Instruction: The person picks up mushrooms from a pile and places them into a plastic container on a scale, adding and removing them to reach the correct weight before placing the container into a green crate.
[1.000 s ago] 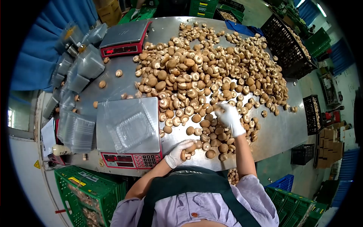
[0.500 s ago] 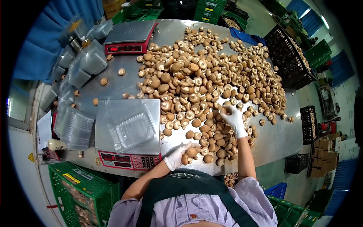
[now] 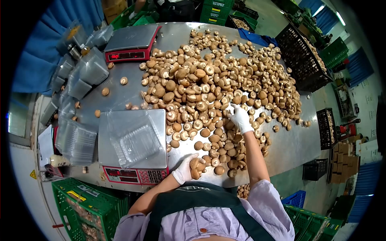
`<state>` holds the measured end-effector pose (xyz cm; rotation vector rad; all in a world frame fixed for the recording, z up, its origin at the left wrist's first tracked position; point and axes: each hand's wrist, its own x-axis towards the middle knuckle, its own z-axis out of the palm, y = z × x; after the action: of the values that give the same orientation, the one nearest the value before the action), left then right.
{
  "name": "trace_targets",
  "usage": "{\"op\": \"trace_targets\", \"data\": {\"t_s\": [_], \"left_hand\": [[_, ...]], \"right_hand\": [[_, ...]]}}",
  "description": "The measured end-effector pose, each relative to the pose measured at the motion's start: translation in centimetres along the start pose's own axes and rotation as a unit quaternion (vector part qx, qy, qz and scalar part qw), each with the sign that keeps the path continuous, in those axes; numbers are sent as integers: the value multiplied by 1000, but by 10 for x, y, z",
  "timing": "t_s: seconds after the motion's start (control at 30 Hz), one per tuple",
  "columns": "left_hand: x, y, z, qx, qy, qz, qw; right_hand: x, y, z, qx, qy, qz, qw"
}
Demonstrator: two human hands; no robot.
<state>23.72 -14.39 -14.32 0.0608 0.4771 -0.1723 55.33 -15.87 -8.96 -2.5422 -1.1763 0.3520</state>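
My left hand (image 3: 185, 169), in a white glove, is closed around a few brown shiitake mushrooms (image 3: 196, 172) near the table's front edge. My right hand (image 3: 241, 119), also gloved, reaches over the mushroom pile (image 3: 225, 76), its thumb and forefinger apart beside some caps. Whether its fingertips touch a mushroom is hard to make out. Left of my left hand stands a red-framed scale (image 3: 134, 174) bearing a clear plastic tray (image 3: 138, 140). Loose mushrooms (image 3: 227, 152) lie between my hands, some caps up, some stems up.
A second scale (image 3: 128, 54) stands at the back left. Stacked clear trays (image 3: 78, 138) line the left side. A black crate of mushrooms (image 3: 301, 60) stands at the right edge; green crates (image 3: 86, 205) are at the lower left. Part of another person (image 3: 175, 10) shows behind the table.
My right hand has moved left and slightly away from me over the pile. My left hand has turned a little, still holding mushrooms. The view has shifted slightly, and another person shows more at the back.
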Motion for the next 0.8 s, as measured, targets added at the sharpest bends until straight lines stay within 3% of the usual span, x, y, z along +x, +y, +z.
{"op": "trace_targets", "data": {"t_s": [0.1, 0.23, 0.3, 0.33, 0.4, 0.5, 0.57, 0.63, 0.67, 0.7, 0.77, 0.8], "left_hand": [[-6, 6, 10, -10, -35, 12, 999], [-6, 6, 8, -49, -117, 48, 991], [-5, 4, 8, -52, -148, 62, 986], [-6, 4, 19, -39, -113, 77, 990], [-5, 4, 30, -28, -76, 88, 993], [-5, 7, 38, 21, -132, 98, 986], [-8, 10, 44, 56, -163, 105, 980], [-8, 10, 41, 25, -158, 96, 982], [-7, 8, 30, 3, -140, 86, 986], [-5, 6, 20, -19, -123, 77, 989], [-4, 3, 14, -45, -88, 75, 992], [-4, 3, 14, -15, -72, 83, 994]], "right_hand": [[14, 13, 15, -19, -49, -7, 999], [-3, 26, 22, 264, -16, 31, 964], [-22, 17, 4, 417, -68, 90, 902], [-33, 10, -6, 533, -109, 85, 835], [-49, 6, -8, 631, -143, 63, 760], [-78, -16, -16, 699, -210, 57, 681], [-96, -31, -24, 499, -250, -61, 827], [-109, -44, -21, 351, -293, -211, 864], [-112, -51, -24, 306, -265, -223, 887], [-106, -49, -25, 306, -263, -221, 888], [-80, -46, -31, 302, -197, -45, 931], [-62, -40, -31, 232, -140, 2, 963]]}}
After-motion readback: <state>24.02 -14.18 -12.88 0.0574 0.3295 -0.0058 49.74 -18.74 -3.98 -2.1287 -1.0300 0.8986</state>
